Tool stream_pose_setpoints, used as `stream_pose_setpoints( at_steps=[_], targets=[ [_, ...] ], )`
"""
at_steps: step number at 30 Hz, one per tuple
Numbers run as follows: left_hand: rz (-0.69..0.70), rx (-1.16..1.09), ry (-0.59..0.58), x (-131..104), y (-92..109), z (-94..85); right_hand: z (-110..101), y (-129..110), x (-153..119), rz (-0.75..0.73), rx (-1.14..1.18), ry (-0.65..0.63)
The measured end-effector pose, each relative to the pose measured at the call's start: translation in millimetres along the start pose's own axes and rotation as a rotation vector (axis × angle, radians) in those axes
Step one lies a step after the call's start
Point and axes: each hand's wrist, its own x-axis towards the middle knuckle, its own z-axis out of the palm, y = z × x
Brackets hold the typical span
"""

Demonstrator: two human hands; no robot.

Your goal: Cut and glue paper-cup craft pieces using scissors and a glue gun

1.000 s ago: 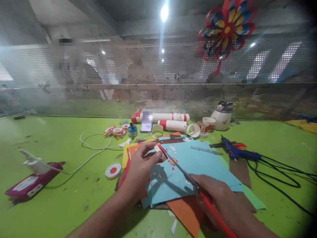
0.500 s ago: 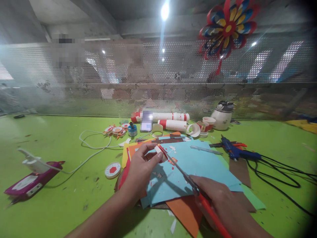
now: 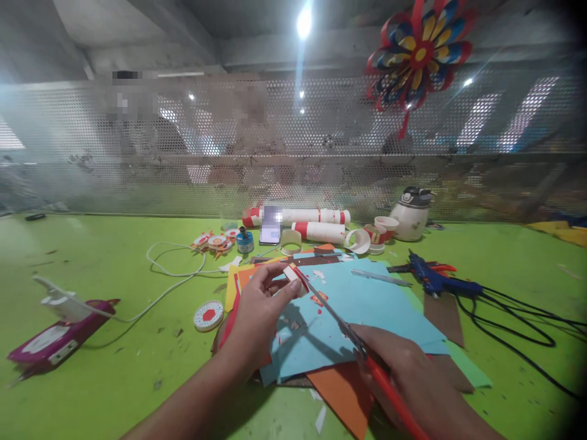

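Observation:
Between the thumb and fingers of my left hand (image 3: 263, 305) is a small red and white paper piece (image 3: 292, 275), tilted up over the paper pile. My right hand (image 3: 398, 360) grips red-handled scissors (image 3: 360, 348), whose long blades point up and left and meet the red edge of the piece. Whether the blades are parted there is too fine to make out. Below both hands lies a light blue sheet (image 3: 376, 305), strewn with white and red scraps and a small red and orange printed scrap (image 3: 320, 298).
A round white disc with a red hexagon (image 3: 208, 316) lies left of the papers, near a magenta power strip (image 3: 64, 336) with a white cable. A blue glue gun (image 3: 440, 281) rests at right. Paper cups (image 3: 321, 232), a phone (image 3: 270, 229) and a jug (image 3: 411, 214) stand behind.
The paper piece in my left hand has shifted and turned slightly against the scissor blades. Both hands otherwise stay almost in place.

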Motion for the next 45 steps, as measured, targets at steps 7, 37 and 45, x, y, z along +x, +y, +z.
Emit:
stream_pose_setpoints(
  at_steps=[7, 37, 45],
  targets=[
    [-0.006, 0.019, -0.039, -1, -1, 0.4, 1, 1, 0, -0.003, -0.02, 0.006],
    [-0.034, -0.038, -0.068, 2, -9, -4.0, -9, -9, 6, 0.096, 0.079, -0.023],
    [-0.082, -0.111, -0.075, 2, -8, -2.2, -13, -15, 3, 0.093, 0.06, 0.028]
  ],
)
